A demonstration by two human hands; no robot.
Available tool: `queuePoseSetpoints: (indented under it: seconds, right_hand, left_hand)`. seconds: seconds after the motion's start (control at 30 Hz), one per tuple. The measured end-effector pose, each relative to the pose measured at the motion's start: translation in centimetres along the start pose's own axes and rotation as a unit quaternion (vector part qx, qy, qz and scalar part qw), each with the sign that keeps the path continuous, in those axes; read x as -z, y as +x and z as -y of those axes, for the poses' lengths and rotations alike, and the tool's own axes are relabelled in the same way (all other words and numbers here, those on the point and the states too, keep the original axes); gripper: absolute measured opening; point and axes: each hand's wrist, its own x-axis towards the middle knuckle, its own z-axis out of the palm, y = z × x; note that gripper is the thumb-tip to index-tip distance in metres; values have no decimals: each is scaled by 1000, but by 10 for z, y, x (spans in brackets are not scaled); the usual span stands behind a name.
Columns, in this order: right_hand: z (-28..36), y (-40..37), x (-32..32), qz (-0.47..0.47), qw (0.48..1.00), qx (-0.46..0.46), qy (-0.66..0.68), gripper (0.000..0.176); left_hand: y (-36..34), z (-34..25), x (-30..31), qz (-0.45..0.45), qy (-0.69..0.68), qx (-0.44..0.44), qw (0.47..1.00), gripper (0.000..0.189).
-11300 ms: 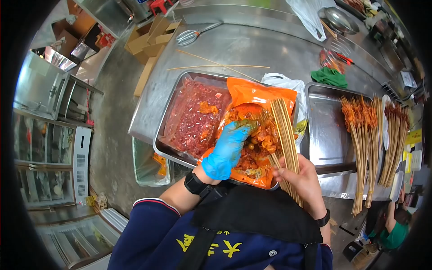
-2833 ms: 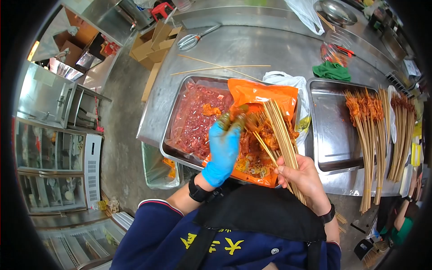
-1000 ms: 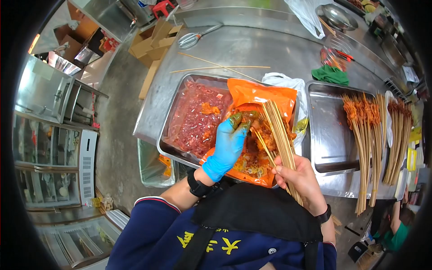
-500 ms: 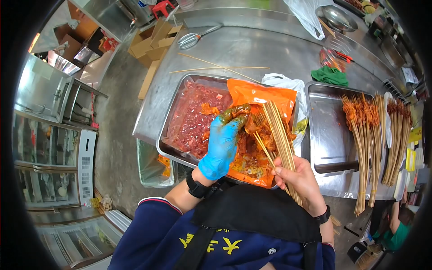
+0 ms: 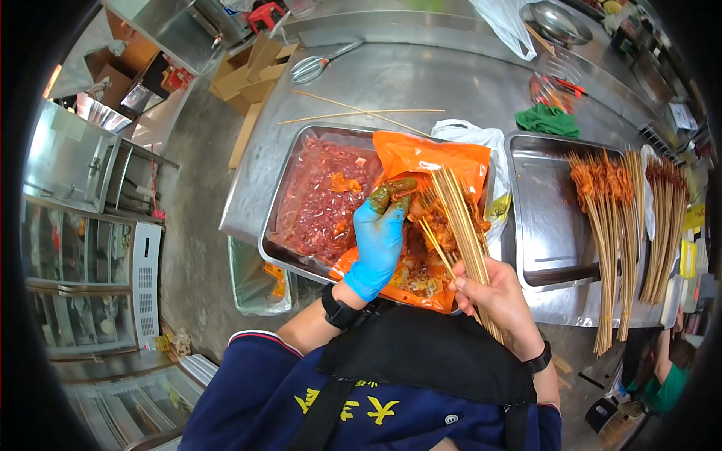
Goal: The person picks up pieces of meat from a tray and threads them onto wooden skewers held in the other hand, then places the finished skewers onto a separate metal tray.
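Observation:
My left hand (image 5: 378, 237), in a blue glove with sauce-smeared fingertips, hovers above the orange bag's meat with its fingers stretched and slightly apart. Nothing clearly shows between them. My bare right hand (image 5: 492, 293) is closed around a thick bundle of bamboo skewers (image 5: 460, 225), which slants up and away over the bag. A couple of thinner skewers (image 5: 436, 244) stick out at the bundle's left, their tips near the marinated meat (image 5: 421, 263). That meat lies in an opened orange bag (image 5: 432, 154). Left of it, raw red meat (image 5: 320, 199) fills a clear plastic liner.
Both meats share a metal tray (image 5: 265, 239) at the table's near edge. Right of it, a second tray (image 5: 514, 218) holds loaded skewers (image 5: 605, 192). Loose skewers (image 5: 361, 113), scissors (image 5: 320, 64) and a green cloth (image 5: 547, 120) lie farther back. A lined bin (image 5: 244, 289) stands below left.
My left hand has shifted slightly and its fingers look straighter; the orange piece seen by its fingertips no longer shows there. My right hand keeps hold of the skewers.

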Motion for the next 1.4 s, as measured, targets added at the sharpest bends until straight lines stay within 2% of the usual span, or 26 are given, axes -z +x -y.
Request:
queuePoseSetpoints:
  seconds: [0.1, 0.2, 0.3, 0.37, 0.43, 0.57, 0.63, 0.7, 0.77, 0.83, 0.9, 1.17, 1.3, 1.37, 1.4]
  right_hand:
    - [0, 0, 0, -1, 1000, -4, -1, 12]
    - [0, 1, 0, -1, 1000, -3, 7, 12]
    - [-1, 0, 2, -5, 1000, 3, 22, 13]
    - [-2, 0, 3, -8, 1000, 7, 28, 13]
    - [-3, 0, 5, -11, 999, 15, 33, 13]
    - [-4, -1, 5, -19, 999, 21, 35, 14]
    - [-2, -3, 4, -19, 999, 15, 39, 14]
    - [-1, -2, 4, -15, 999, 15, 37, 14]
    - [-1, -1, 2, -16, 1000, 10, 17, 13]
    - [-3, 0, 3, -12, 1000, 14, 15, 13]
    - [-4, -2, 4, -15, 1000, 18, 12, 13]
    - [-4, 0, 4, -16, 1000, 16, 11, 13]
    - [-2, -3, 1, -33, 999, 20, 6, 12]
    - [1, -7, -7, -60, 997, 27, -39, 13]
    - [0, -8, -7, -85, 991, 52, -89, 14]
  left_hand:
    - [-1, 2, 4, 14, 60, 16, 998, 23]
    - [-12, -3, -4, 57, 28, 31, 997, 25]
    - [-19, -5, -11, 60, 17, 41, 997, 25]
    - [-19, -7, -11, 73, 26, 22, 997, 25]
    - [-21, -10, -11, 99, 46, 60, 992, 27]
    - [-6, -18, -12, 53, 59, 42, 996, 31]
    - [0, -29, -7, 42, -49, 120, 991, 35]
    - [1, -31, -3, 16, -91, 118, 989, 35]
    - [2, -29, 6, 77, -2, 328, 942, 30]
    - [-8, -25, 0, 77, -49, 310, 947, 27]
    - [-10, -30, -7, 94, -155, 282, 942, 28]
    - [-19, -18, -7, 136, -61, 309, 939, 30]
    - [-17, -12, -1, 150, -70, 279, 946, 31]
    - [-15, -14, 2, 163, -89, 262, 947, 31]
    - [-16, -20, -8, 128, -70, 232, 962, 26]
